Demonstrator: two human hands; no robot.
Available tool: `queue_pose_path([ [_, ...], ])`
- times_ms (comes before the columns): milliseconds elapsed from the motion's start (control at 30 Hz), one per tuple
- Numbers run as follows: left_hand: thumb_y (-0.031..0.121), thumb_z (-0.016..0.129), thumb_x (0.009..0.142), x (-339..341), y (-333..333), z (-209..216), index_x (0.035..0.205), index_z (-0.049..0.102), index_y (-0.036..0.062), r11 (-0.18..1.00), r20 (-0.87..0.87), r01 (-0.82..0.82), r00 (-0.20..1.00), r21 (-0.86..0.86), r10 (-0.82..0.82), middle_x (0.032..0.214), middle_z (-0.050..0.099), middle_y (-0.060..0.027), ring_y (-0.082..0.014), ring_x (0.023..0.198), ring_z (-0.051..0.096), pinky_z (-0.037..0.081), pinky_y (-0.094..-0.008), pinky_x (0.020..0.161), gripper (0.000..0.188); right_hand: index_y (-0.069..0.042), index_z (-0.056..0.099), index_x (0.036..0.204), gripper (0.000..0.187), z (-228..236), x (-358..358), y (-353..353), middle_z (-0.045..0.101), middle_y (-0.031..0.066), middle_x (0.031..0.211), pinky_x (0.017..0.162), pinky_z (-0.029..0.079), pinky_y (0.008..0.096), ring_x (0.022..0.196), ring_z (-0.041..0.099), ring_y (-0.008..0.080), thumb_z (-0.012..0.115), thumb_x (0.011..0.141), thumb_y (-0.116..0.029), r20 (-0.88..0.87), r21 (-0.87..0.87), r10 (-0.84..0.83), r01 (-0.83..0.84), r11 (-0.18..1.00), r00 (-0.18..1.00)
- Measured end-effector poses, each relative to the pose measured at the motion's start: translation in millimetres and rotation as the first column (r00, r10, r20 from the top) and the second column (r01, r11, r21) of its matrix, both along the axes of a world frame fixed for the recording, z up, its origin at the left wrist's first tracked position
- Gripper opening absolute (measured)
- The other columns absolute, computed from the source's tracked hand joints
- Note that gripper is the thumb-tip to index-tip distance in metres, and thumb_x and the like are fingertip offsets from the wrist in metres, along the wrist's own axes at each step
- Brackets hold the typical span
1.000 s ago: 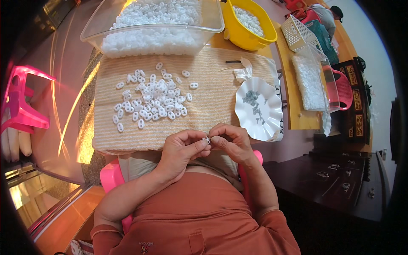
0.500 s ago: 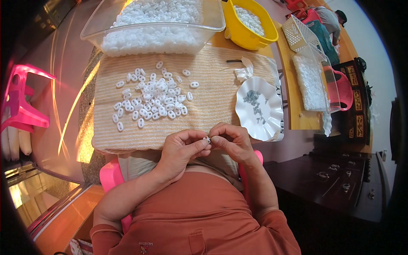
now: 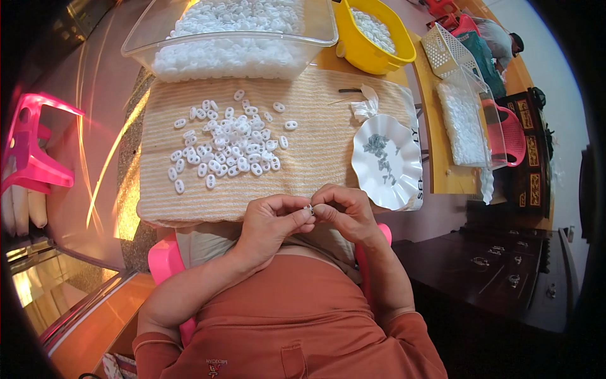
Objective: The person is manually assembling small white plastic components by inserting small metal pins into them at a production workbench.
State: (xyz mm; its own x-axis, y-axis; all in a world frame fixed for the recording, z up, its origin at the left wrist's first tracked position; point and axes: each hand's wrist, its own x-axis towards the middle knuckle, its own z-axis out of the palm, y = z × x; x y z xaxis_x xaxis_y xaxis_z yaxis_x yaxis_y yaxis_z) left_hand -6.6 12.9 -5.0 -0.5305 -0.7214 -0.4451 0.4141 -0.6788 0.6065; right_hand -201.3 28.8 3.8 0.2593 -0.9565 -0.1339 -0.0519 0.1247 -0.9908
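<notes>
Close to the table's front edge, my left hand (image 3: 276, 221) pinches a small white plastic piece (image 3: 308, 208) between thumb and fingers. My right hand (image 3: 346, 213) is closed in a pinch against the same piece; what its fingertips hold is too small to make out. Beyond my hands lies a loose heap of white oval two-hole plastic pieces (image 3: 237, 142) on a striped towel (image 3: 315, 145). A white wavy-rimmed plate (image 3: 404, 189) stands to the right, with small grey bits (image 3: 379, 148) scattered in it.
A clear bin (image 3: 227, 41) full of white pieces stands at the back, beside a yellow basin (image 3: 379, 60). Crumpled white tissue (image 3: 365, 104) lies behind the plate. Pink stools (image 3: 38, 145) stand around. Another person (image 3: 495, 38) bends over at the far right.
Both hands stay together at the table's front edge; only the fingertips and the small piece shift slightly. The whole view has moved a few pixels, and the far person leans further.
</notes>
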Motion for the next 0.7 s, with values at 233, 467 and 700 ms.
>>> queue_pose_path([
  [233, 0.002, 0.064, 0.087, -1.5, 4.2, -2.0, 0.104, 0.062, -0.0039, 0.997, 0.035, -0.026, 0.999, -0.071, 0.029, 0.090, 0.067, -0.0099, -0.0129, 0.078, 0.066, 0.057, -0.0254, 0.072, 0.018, 0.005, 0.061, 0.092, 0.011, -4.0, 0.9, 2.0, 0.062, 0.0068, 0.091, 0.068, 0.052, 0.0222, 0.079, 0.061, 0.0100, 0.060, 0.091, -0.006, 0.026, 0.051, 0.015, -0.016, 0.999, 1.000],
  [467, 0.002, 0.063, 0.087, -1.1, 2.4, -1.2, 0.104, 0.062, -0.0022, 0.999, 0.003, -0.019, 1.000, -0.042, 0.019, 0.093, 0.067, -0.0094, -0.0131, 0.078, 0.066, 0.057, -0.0253, 0.073, 0.017, 0.006, 0.062, 0.097, 0.013, 2.0, 1.5, 1.9, 0.062, 0.0075, 0.093, 0.072, 0.054, 0.0240, 0.082, 0.063, 0.0121, 0.059, 0.091, -0.005, 0.105, 0.098, -0.017, 0.007, 0.995, 0.994],
  [700, 0.003, 0.063, 0.088, -0.2, 1.3, -2.8, 0.105, 0.062, -0.0007, 1.000, -0.020, -0.017, 1.000, -0.022, 0.016, 0.094, 0.067, -0.0091, -0.0130, 0.080, 0.066, 0.057, -0.0247, 0.073, 0.018, 0.004, 0.062, 0.105, 0.016, 4.4, -3.9, 0.5, 0.065, 0.0083, 0.098, 0.080, 0.054, 0.0272, 0.090, 0.063, 0.0142, 0.059, 0.090, -0.003, 0.152, 0.157, -0.006, -0.018, 0.987, 0.988],
])
